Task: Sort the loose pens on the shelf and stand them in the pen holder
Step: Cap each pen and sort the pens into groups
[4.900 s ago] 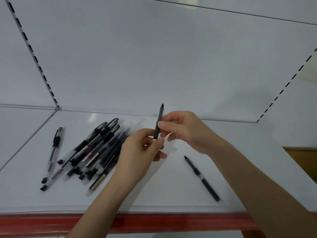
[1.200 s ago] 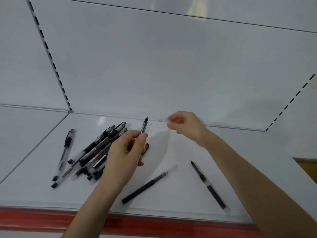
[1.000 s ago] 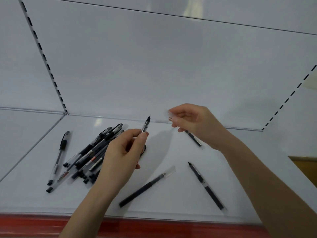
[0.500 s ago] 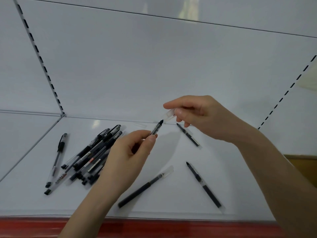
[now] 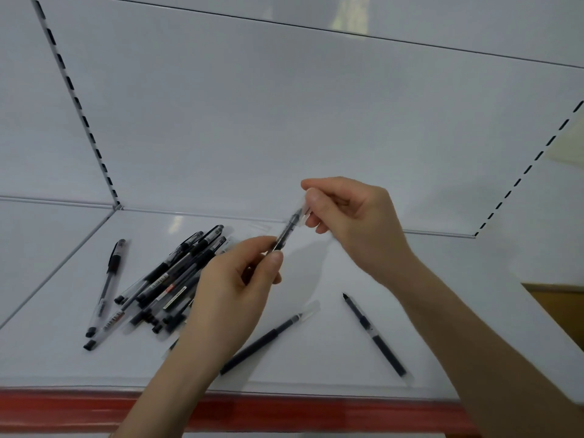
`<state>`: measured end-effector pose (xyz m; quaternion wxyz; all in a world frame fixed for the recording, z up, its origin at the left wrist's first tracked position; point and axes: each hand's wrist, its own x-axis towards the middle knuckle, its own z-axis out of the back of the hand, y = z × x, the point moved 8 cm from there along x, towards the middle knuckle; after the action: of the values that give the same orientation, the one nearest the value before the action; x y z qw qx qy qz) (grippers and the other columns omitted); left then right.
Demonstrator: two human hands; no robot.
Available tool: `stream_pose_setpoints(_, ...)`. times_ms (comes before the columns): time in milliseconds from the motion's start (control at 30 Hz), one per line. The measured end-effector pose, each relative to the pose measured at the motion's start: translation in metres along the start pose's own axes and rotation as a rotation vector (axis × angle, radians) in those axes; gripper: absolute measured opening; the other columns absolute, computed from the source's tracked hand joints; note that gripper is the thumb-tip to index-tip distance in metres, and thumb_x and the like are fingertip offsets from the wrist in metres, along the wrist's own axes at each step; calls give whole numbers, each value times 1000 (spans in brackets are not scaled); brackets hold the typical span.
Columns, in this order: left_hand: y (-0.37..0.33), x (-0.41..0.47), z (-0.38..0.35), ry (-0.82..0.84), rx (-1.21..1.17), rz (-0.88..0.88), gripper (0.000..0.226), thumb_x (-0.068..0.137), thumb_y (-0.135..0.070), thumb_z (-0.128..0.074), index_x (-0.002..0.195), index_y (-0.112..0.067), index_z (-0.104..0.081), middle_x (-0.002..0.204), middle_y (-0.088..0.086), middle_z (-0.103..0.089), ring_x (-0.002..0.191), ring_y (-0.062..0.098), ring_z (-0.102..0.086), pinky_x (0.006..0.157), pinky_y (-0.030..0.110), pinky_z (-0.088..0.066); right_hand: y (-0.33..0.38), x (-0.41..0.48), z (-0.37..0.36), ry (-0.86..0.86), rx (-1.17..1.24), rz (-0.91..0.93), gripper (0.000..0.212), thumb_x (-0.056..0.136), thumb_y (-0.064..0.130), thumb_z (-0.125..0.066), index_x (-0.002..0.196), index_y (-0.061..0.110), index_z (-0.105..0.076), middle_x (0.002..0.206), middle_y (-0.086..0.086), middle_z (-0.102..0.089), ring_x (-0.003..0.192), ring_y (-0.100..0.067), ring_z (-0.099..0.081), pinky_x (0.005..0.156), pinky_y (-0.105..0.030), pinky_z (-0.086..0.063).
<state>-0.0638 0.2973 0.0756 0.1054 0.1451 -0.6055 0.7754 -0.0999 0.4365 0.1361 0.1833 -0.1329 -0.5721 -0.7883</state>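
Note:
My left hand grips a black pen by its barrel, tip pointing up and to the right. My right hand pinches a clear cap that sits over the pen's tip. A pile of black pens lies on the white shelf left of my left hand. One pen lies alone at the far left. A capped black pen and another black pen lie apart near the front. No pen holder is in view.
The shelf's front edge carries a red strip. A white back panel rises behind, with slotted uprights at the left and right. A brown surface shows at the far right.
My right hand has brought the clear cap down onto the tip of the pen in my left hand. The small pen seen behind my right hand is now hidden.

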Motion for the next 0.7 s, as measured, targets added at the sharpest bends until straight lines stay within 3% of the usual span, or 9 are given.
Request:
stream_pose_setpoints(233, 1, -3, -9, -19, 76, -14, 13, 80, -29, -51, 73, -27, -62, 67, -6, -61, 51, 4, -50, 51, 13, -40, -13, -10, 2, -47, -9, -28, 17, 89, 9, -56, 101, 13, -66, 69, 8, -64, 58, -1, -60, 58, -13, -49)
stream_pose_setpoints(333, 5, 4, -9, 6, 284, -64, 18, 86, -24, -56, 76, -13, -66, 63, 7, -58, 60, 14, -51, 58, 23, -43, -31, -13, 13, 8, 14, -127, 19, 90, 10, -54, 99, 25, -63, 73, 6, -67, 61, -1, -63, 58, -15, -51)
stream_pose_setpoints(433, 12, 2, -9, 4, 599, -152, 13, 83, -18, -61, 75, -11, -69, 65, 5, -51, 60, 17, -46, 52, 17, -33, -59, -24, 31, 61, -238, -254, 11, 88, 19, -58, 96, 23, -63, 71, 5, -66, 61, -4, -63, 57, -15, -49)
stream_pose_setpoints(533, 37, -6, -14, 69, 817, -89, 16, 80, -13, -62, 67, -4, -65, 65, 5, -44, 59, 22, -42, 51, 26, -28, -90, -46, 40, 276, -595, -440, 17, 81, 35, -65, 87, 20, -63, 75, 3, -64, 67, -8, -60, 64, -21, -47)
stream_pose_setpoints(633, 47, -12, -19, 118, 928, -83, 16, 75, -11, -67, 61, -3, -63, 62, 7, -47, 56, 23, -44, 44, 22, -19, -107, -71, 36, 440, -709, -548, 27, 79, 40, -67, 94, 21, -58, 84, 9, -59, 80, -7, -57, 66, -14, -42)
stream_pose_setpoints(700, 51, -13, -20, 136, 951, -41, 15, 78, -14, -65, 69, -2, -65, 67, 7, -50, 61, 22, -44, 46, 24, -23, -110, -76, 32, 473, -741, -532, 25, 81, 33, -66, 97, 16, -59, 87, 6, -59, 84, -10, -57, 69, -15, -42)
